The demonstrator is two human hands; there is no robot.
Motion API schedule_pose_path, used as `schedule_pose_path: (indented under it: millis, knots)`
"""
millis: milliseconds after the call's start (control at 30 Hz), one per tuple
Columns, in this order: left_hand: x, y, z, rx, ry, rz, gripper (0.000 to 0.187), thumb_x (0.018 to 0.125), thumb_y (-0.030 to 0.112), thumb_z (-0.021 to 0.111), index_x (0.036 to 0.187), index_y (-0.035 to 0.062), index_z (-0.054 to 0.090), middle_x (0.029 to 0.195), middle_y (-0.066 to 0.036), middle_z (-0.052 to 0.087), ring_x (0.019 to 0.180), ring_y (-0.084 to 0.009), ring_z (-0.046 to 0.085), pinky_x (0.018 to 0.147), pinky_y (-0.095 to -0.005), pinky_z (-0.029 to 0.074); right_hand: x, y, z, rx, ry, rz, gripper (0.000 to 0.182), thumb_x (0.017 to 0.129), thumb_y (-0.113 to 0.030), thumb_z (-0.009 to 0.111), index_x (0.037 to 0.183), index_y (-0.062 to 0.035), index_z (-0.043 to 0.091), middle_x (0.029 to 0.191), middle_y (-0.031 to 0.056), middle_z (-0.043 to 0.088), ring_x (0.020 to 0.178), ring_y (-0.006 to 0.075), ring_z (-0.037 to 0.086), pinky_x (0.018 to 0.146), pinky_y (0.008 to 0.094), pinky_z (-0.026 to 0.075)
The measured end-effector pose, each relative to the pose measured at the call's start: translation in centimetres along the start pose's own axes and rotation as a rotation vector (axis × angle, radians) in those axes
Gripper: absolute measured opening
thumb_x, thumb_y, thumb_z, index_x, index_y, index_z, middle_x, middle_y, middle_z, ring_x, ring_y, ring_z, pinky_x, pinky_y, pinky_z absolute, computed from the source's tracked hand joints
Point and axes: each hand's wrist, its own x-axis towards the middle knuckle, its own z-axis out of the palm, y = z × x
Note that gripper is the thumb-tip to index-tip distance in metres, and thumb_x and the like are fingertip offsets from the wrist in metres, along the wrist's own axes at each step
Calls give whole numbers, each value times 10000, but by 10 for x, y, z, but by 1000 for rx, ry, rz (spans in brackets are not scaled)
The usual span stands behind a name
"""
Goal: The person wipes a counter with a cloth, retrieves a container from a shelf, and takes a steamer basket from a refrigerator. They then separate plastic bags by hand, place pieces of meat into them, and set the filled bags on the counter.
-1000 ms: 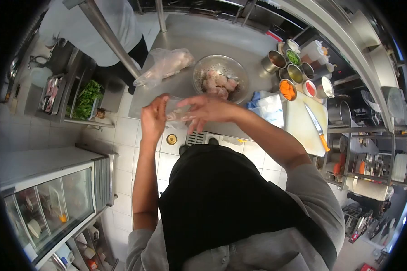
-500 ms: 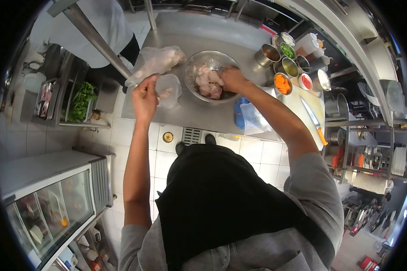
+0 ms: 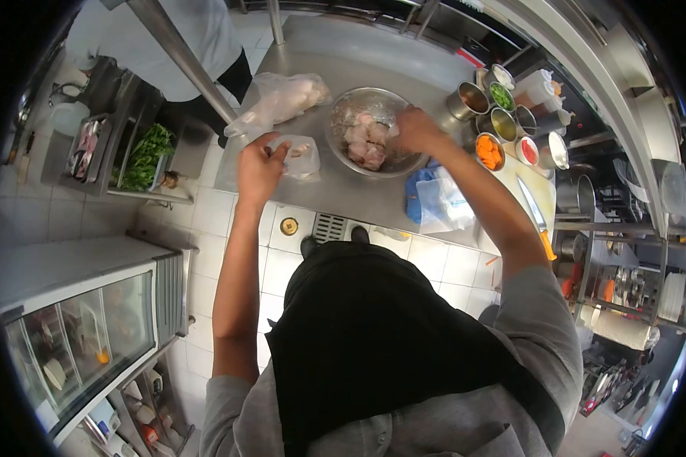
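Note:
My left hand [image 3: 260,169] is at the table's front left, its thumb and fingers pinched on the edge of a small clear plastic bag [image 3: 303,163]. A few pale pieces show inside that bag. Behind it lies a larger plastic bag [image 3: 282,103] of pale raw meat, apparently chicken. Raw chicken pieces [image 3: 367,142] sit in a wide steel bowl [image 3: 341,152], whose inner wall is smeared with seasoning. My right hand [image 3: 421,131] reaches over the bowl's right side, fingers pointing down into it. Blur hides whether those fingers hold anything.
Right of the bowl stand steel pots with carrots [image 3: 488,152], chopped greens [image 3: 501,95] and liquids. A knife [image 3: 536,217] with an orange handle lies on a cutting board [image 3: 540,186]. Blue and clear plastic [image 3: 434,199] lies at the front edge. A person [image 3: 168,46] stands back left.
The view has shifted, so the table sits further right. My left hand has come down onto the small bag's edge. My right hand has moved from over the chicken toward the bowl's right rim.

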Motion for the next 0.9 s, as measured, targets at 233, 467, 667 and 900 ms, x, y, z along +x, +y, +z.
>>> schedule_pose_path:
  millis: [233, 467, 667, 900]
  knots:
    - [3, 14, -1, 45, -35, 15, 210, 955, 190, 637, 934, 1, 726, 513, -73, 579, 423, -111, 535, 426, -280, 383, -27, 7, 11, 1520, -189, -506, 480, 933, -242, 639, 1309, 18, 490, 1240, 182, 623, 1039, 263, 654, 834, 358, 561]
    - [-3, 11, -2, -117, -82, 86, 237, 984, 184, 608, 923, -19, 714, 533, -29, 570, 434, -74, 510, 419, -255, 375, -28, -129, 2, 1937, -515, -355, 515, 965, -225, 616, 1377, 31, 441, 1160, 134, 647, 998, 217, 660, 764, 324, 557]
    - [-16, 12, -3, -206, -21, 75, 247, 992, 192, 607, 960, -32, 706, 556, -6, 550, 438, -59, 491, 401, -229, 367, -48, -140, -28, 1567, -293, -183, 445, 920, -244, 685, 1251, 33, 578, 1037, 107, 690, 822, 186, 693, 704, 293, 567]
    - [-18, 1, 3, -198, -120, 73, 184, 974, 114, 590, 1027, -29, 693, 632, -25, 608, 509, -62, 494, 462, -237, 399, -36, -42, -7, 462, 35, -43, 645, 858, -590, 619, 1069, 14, 697, 1061, 209, 700, 1019, 363, 672, 902, 427, 523]
